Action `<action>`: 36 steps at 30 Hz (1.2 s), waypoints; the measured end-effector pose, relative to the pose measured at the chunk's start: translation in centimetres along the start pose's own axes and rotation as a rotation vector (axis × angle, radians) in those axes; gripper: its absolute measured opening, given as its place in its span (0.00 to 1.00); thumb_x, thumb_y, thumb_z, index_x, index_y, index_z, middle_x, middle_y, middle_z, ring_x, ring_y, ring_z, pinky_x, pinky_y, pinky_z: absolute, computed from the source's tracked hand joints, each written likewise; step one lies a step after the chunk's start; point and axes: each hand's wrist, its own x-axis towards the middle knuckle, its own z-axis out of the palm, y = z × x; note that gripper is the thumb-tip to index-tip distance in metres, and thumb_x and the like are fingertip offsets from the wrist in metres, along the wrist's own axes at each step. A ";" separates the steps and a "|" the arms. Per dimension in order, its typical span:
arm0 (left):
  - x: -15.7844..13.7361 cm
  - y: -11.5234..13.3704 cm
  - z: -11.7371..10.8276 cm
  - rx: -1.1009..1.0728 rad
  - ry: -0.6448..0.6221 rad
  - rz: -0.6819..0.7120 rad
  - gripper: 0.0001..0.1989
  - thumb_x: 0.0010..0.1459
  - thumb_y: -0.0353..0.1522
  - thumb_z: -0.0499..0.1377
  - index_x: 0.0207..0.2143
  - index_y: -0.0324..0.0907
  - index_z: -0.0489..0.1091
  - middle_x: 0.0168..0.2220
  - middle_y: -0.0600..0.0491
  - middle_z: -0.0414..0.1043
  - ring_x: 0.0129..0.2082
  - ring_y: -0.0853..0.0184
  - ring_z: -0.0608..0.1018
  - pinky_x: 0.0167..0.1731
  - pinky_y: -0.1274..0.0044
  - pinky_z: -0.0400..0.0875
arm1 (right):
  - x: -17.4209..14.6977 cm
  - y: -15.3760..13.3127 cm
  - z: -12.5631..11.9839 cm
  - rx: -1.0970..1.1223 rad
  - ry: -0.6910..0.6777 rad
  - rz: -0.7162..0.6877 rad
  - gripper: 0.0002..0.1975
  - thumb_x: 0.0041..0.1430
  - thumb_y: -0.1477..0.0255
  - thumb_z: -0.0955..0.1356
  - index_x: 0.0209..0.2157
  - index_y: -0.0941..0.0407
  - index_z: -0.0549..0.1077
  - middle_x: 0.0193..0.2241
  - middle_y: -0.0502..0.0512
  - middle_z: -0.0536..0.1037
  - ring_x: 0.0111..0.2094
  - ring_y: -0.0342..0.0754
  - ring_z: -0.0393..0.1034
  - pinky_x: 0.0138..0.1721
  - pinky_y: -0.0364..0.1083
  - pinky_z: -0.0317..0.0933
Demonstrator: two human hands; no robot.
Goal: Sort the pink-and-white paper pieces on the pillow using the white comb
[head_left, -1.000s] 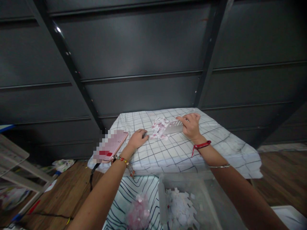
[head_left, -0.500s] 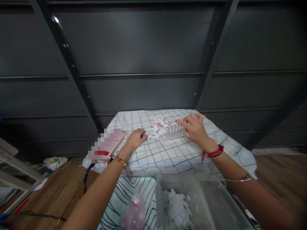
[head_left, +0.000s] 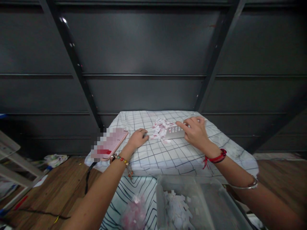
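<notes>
My right hand [head_left: 195,132] grips a small white plastic basket [head_left: 176,132] with a row of slots along its upper edge. The basket rests on the white checked cloth [head_left: 153,156], at the right side of a heap of small white and pink paper-like pieces [head_left: 160,126]. On the heap's left, my left hand [head_left: 138,138] lies low on the cloth, its fingers bent and the thumb a little apart. Nothing shows in it. My right fingers partly hide the basket's far end.
Left of my left hand lies a pink-edged phone [head_left: 115,143], partly blurred out, with a black cable. Nearer me stand a clear plastic box [head_left: 206,198] with white pieces in it and a plastic bag [head_left: 134,212] of pinkish things. A dark panel wall [head_left: 144,92] rises behind.
The view has shifted slightly. My right hand still holds the basket beside the heap, and my left hand stays on the cloth with its thumb and fingers slightly closer together.
</notes>
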 end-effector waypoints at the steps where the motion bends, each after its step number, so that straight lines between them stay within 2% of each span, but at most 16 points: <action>1: 0.0 0.0 0.0 0.000 0.001 -0.001 0.13 0.55 0.33 0.54 0.42 0.39 0.71 0.44 0.47 0.71 0.45 0.61 0.73 0.49 0.71 0.67 | -0.1 0.0 -0.1 0.015 -0.016 -0.001 0.21 0.44 0.85 0.60 0.38 0.54 0.72 0.26 0.51 0.66 0.31 0.47 0.54 0.39 0.49 0.45; 5: 0.0 0.1 -0.1 0.001 0.002 -0.004 0.13 0.55 0.33 0.54 0.42 0.40 0.71 0.44 0.48 0.72 0.45 0.62 0.73 0.49 0.71 0.66 | -0.3 -0.2 -0.4 0.069 -0.013 0.019 0.22 0.43 0.86 0.60 0.39 0.54 0.72 0.26 0.51 0.66 0.32 0.47 0.55 0.38 0.50 0.45; 12: 0.0 0.4 -0.3 -0.002 -0.002 -0.004 0.13 0.55 0.31 0.54 0.42 0.38 0.71 0.44 0.46 0.72 0.46 0.61 0.73 0.50 0.72 0.66 | -0.2 -0.3 -0.6 0.028 -0.034 0.008 0.21 0.44 0.86 0.60 0.39 0.55 0.71 0.25 0.51 0.66 0.32 0.47 0.55 0.38 0.49 0.45; 20: 0.0 0.2 -0.2 -0.008 0.000 -0.004 0.12 0.56 0.32 0.54 0.41 0.38 0.71 0.44 0.46 0.72 0.46 0.62 0.73 0.50 0.72 0.66 | 0.1 -0.9 -0.3 -0.031 0.046 0.001 0.18 0.48 0.85 0.60 0.38 0.56 0.72 0.26 0.52 0.68 0.31 0.47 0.55 0.38 0.49 0.46; 27: 0.0 0.3 -0.2 -0.012 0.001 -0.014 0.12 0.55 0.31 0.54 0.41 0.38 0.71 0.44 0.47 0.72 0.46 0.61 0.73 0.51 0.71 0.65 | 0.8 -1.9 0.1 0.002 0.039 0.008 0.18 0.49 0.86 0.60 0.39 0.56 0.72 0.26 0.52 0.68 0.32 0.47 0.56 0.38 0.49 0.46; 33: -0.1 0.5 -0.3 -0.019 0.007 -0.021 0.12 0.55 0.31 0.54 0.41 0.39 0.71 0.44 0.47 0.72 0.46 0.61 0.73 0.50 0.71 0.66 | 0.9 -2.5 0.1 0.090 -0.058 -0.039 0.21 0.48 0.87 0.60 0.41 0.53 0.72 0.28 0.52 0.68 0.33 0.47 0.56 0.39 0.49 0.45; 36: -0.1 0.6 -0.4 -0.021 0.007 -0.021 0.12 0.54 0.30 0.55 0.41 0.39 0.71 0.44 0.47 0.72 0.46 0.61 0.73 0.50 0.71 0.66 | 0.8 -2.4 -0.2 0.108 -0.026 -0.004 0.22 0.46 0.87 0.60 0.40 0.53 0.72 0.28 0.52 0.68 0.33 0.47 0.56 0.40 0.49 0.45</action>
